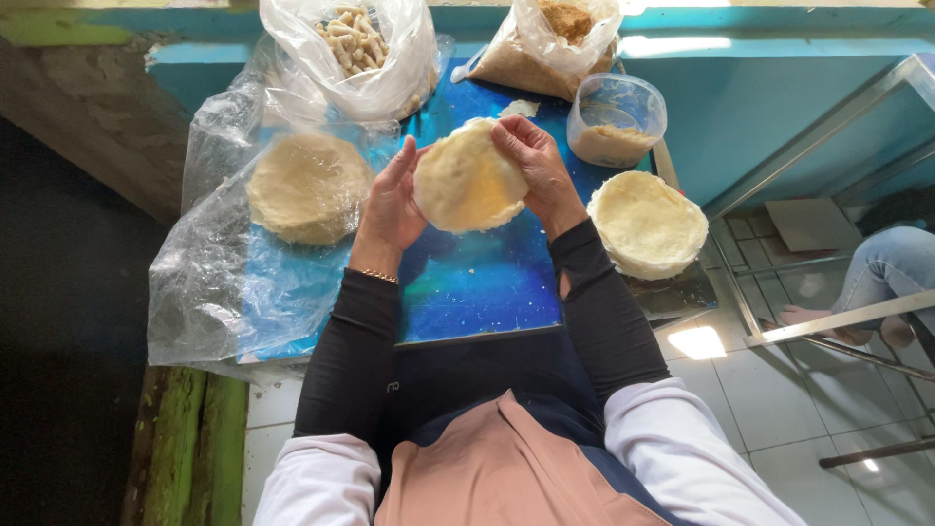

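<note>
Blue tabletop [477,282], head view: one pale round wrapper sheet [467,180] held up between two hands.

We log the left hand [390,200] cupping the sheet's left edge, fingers curled behind it, and the right hand [536,166] pinching its upper right rim with thumb in front; the sheet hangs above the table's middle, touching nothing else. Left of it, a stack of rounds [307,185] lies inside a clear plastic bag [209,253] that spills over the table's left edge. Right, a second stack [648,224] sits near the right edge. At the far edge we list a bag of pale sticks [355,44], a bag of brown crumbs [545,49] and a clear tub [614,117]. Bare blue surface lies open below the hands toward the near edge.
</note>
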`<state>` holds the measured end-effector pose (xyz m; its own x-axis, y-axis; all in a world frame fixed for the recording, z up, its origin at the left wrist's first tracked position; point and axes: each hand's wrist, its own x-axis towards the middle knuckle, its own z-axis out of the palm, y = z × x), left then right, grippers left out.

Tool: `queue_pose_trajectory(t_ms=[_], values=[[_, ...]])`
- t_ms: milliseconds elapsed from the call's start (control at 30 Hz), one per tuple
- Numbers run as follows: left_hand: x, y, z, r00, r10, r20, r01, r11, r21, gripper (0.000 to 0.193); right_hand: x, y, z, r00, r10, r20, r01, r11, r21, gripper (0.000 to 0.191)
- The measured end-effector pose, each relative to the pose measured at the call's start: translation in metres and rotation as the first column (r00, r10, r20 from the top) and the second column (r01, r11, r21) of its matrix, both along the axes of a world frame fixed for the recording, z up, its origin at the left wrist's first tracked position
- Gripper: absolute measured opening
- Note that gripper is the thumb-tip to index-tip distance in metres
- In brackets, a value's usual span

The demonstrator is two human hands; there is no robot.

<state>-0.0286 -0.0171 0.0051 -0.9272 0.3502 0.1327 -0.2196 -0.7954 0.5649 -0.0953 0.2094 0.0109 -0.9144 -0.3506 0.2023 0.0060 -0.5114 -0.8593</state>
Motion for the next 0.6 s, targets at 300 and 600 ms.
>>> queue_pose_trajectory(t_ms=[300, 600], values=[[0.007, 0.006, 0.007, 0.976, 0.18, -0.126, -0.199, 0.966, -0.163, 0.048, -0.013, 0.001, -0.008, 0.992, -0.128, 0.0, 0.128, 0.991, -0.026, 0.01], [0.007, -0.001, 0.007, 0.991, 0.13, -0.029, -0.132, 0.988, -0.08, 0.041, 0.007, 0.007, 0.012, 0.994, 0.03, -0.103, -0.029, 0.999, 0.014, 0.013]])
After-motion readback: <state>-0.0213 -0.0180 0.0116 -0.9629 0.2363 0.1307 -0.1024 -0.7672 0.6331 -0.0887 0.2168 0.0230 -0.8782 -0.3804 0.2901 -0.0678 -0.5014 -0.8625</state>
